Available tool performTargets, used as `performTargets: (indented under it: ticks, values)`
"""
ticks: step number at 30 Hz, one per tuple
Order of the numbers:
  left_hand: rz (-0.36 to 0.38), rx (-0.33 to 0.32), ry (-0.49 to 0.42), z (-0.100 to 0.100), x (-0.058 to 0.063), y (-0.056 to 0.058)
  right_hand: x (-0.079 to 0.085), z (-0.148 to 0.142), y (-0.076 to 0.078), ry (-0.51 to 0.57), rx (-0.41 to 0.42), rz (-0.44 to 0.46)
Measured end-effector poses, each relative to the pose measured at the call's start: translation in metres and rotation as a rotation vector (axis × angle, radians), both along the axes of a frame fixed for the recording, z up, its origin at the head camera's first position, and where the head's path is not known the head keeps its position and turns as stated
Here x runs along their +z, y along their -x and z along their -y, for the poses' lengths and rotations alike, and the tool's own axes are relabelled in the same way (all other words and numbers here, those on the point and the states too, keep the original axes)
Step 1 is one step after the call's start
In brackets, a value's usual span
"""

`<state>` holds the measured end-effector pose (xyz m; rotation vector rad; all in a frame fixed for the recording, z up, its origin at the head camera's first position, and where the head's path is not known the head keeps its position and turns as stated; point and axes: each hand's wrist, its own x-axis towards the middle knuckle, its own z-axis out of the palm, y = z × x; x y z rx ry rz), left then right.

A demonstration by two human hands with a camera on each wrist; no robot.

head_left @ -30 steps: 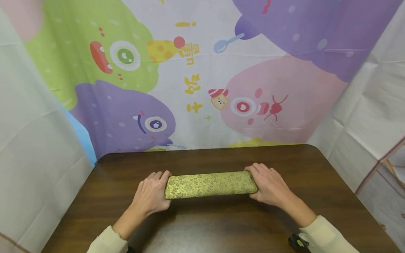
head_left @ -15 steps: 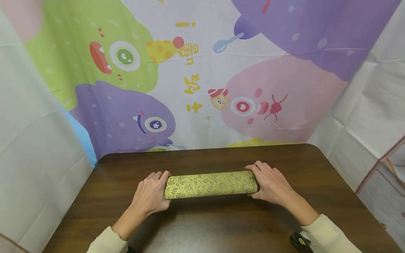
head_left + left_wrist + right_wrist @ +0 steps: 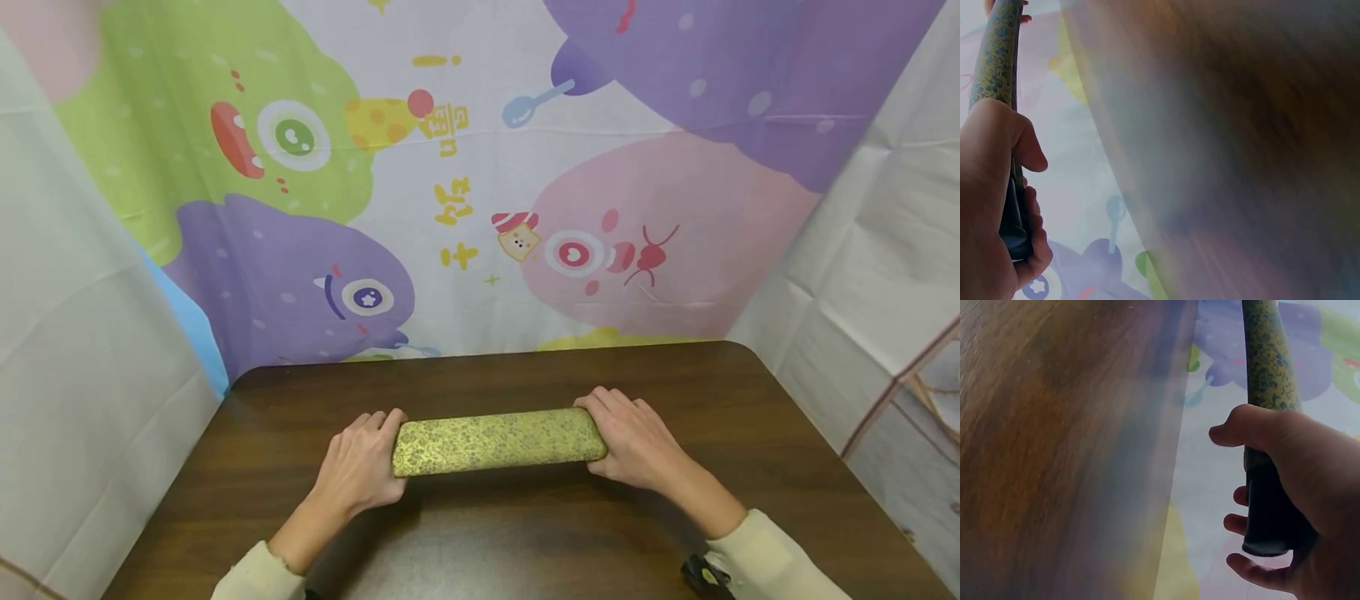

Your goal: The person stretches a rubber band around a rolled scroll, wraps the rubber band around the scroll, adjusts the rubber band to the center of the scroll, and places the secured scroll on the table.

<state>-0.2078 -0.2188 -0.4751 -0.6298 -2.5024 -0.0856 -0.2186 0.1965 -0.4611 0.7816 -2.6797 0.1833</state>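
Observation:
A long, narrow box (image 3: 498,442) covered in gold-green floral fabric is held crosswise over the table, its patterned face toward the head camera. My left hand (image 3: 362,461) grips its left end; in the left wrist view the thumb lies on one side of the box (image 3: 996,59) and the other fingers wrap the far side. At the opposite end my right hand (image 3: 632,439) holds it, thumb on one side and fingers spread on the other. In the right wrist view the end of the box (image 3: 1269,509) near the palm looks dark and plain.
Beneath the hands lies a dark brown wooden table (image 3: 480,533) with rounded far corners. Behind it hangs a cartoon-printed curtain (image 3: 465,308), and pale cloth sides stand at left and right. A black wrist device (image 3: 705,575) sits by the right sleeve.
Half a second ago the right hand stood slightly further right with the box's dark end edge showing; now it sits closer against that end. Both hands keep their hold, and the box has barely moved.

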Motion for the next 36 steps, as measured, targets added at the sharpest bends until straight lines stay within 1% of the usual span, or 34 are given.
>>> performTargets:
  ticks: [4, 8, 12, 19, 25, 30, 36]
  values:
    - [-0.007, 0.009, -0.002, 0.002, -0.001, 0.000, 0.000, -0.001, 0.001, 0.009, -0.026, 0.015]
    - [-0.011, 0.005, -0.002, 0.003, -0.001, 0.000, -0.001, -0.004, 0.002, 0.003, -0.045, 0.015]
    - [-0.008, 0.005, 0.004, 0.003, -0.002, -0.001, -0.003, -0.005, 0.001, -0.008, -0.040, 0.013]
    - [-0.010, -0.003, 0.003, -0.001, -0.001, -0.001, -0.003, 0.003, -0.001, 0.001, -0.016, -0.005]
    - [0.008, 0.014, 0.005, -0.003, -0.001, -0.001, 0.000, 0.004, -0.001, 0.014, -0.048, 0.026]
    - [0.008, 0.024, -0.003, 0.000, -0.001, -0.001, 0.001, 0.000, 0.000, 0.017, -0.074, 0.027]
    - [0.006, 0.019, 0.000, 0.000, -0.002, -0.002, 0.000, -0.001, -0.001, -0.002, -0.050, 0.015]
